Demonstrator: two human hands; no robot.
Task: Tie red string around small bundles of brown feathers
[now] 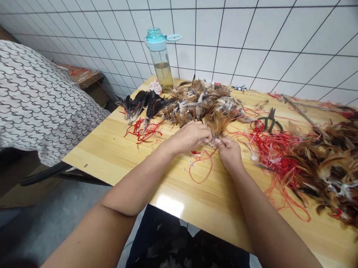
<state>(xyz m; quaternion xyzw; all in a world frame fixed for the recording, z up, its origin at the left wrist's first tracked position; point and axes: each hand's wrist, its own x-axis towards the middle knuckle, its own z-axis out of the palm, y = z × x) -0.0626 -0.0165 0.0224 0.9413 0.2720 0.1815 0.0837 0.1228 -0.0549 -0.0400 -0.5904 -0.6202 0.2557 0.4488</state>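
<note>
Both my hands meet over the wooden table, at the near end of a small bundle of brown feathers [218,122]. My left hand [195,134] has its fingers closed on the bundle's base. Opposite it, my right hand [229,151] pinches the same end between thumb and finger. A red string [200,182] loops down onto the table from between the hands. Just behind them lies a pile of brown and white feathers [199,101]. The fingertips partly cover the bundle's tied end.
Left of the pile are black feathers [138,103] and red strings [144,132]. A water bottle [163,66] stands near the tiled wall. To the right are pliers [270,122], tangled red string [272,150] and a large feather heap [337,172]. A person in patterned cloth [38,101] is at left.
</note>
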